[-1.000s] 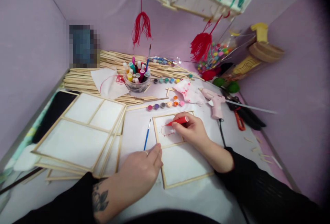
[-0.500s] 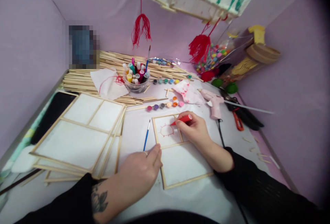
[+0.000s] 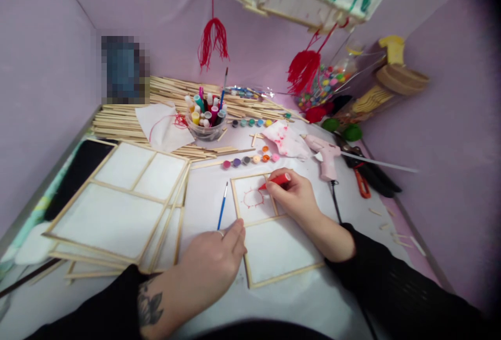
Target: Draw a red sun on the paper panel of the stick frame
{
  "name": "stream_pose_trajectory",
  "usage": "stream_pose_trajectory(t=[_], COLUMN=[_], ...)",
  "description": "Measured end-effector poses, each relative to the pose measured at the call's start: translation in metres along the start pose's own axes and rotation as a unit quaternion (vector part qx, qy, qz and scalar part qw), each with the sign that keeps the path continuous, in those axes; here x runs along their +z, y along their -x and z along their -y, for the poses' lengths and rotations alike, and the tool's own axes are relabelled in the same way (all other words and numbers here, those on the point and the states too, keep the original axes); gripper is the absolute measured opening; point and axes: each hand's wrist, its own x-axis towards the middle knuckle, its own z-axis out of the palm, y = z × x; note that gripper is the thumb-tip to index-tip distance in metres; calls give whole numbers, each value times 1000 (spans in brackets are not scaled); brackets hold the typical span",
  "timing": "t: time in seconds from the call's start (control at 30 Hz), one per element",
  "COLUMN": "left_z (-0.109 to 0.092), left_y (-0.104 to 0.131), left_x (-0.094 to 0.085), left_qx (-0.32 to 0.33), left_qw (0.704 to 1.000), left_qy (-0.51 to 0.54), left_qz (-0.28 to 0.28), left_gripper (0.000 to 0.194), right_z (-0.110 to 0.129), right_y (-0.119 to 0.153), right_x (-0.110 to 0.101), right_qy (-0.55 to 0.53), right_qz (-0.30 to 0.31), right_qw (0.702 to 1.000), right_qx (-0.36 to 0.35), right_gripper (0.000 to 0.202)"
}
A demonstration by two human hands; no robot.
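Note:
My right hand [image 3: 294, 196] is closed around a red marker [image 3: 278, 180], its tip at the upper left pane of a wooden-framed panel [image 3: 285, 249]. A red outline [image 3: 253, 198] of a rounded shape with short strokes around it shows on that white pane. My left hand [image 3: 213, 262] rests at the panel's left edge, fingers together and pressed on the stick frame; the thumb is hidden. Just beyond the left hand lies a thin blue paintbrush [image 3: 222, 207], which it does not hold.
Similar framed panels [image 3: 111, 220] are stacked at left. Behind are a tub of markers [image 3: 206, 129], wooden sticks [image 3: 117, 123] and small paint pots [image 3: 246, 160]. A pink glue gun [image 3: 327, 157] and pliers [image 3: 376, 175] lie at right. A box with red tassels [image 3: 303, 71] hangs above.

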Motion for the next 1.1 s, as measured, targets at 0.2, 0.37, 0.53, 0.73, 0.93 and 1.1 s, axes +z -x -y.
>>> stream_pose_trajectory(t=[0.2,0.37,0.53,0.73,0.93,1.1], left_z=[0,0,-1,1,1,1], left_y=[-1,-1,0,-1,-1,-1], left_x=[0,0,0,-3,-2,-2], left_qx=[-4,-2,-12,1,2,-2], left_qw=[1000,1000,1000,1000,1000,1000], left_qy=[-4,-5,-12,-21,-18,-13], left_qz=[-5,-8,-13,9,1,-5], left_gripper=[28,30,33,31,28,30], right_z=[-1,-1,0,0,0,-1], right_y=[-1,-1,3,3,3,4], right_x=[1,-2,-6,-4,-5,-5], right_qy=[-12,-46,-50,-33,-22,-16], right_qz=[0,-23,13,22,27,19], right_qw=[1000,999,999,999,999,1000], right_qx=[1,10,-2,-4,-6,-16], right_gripper=[5,4,4,5,4,5])
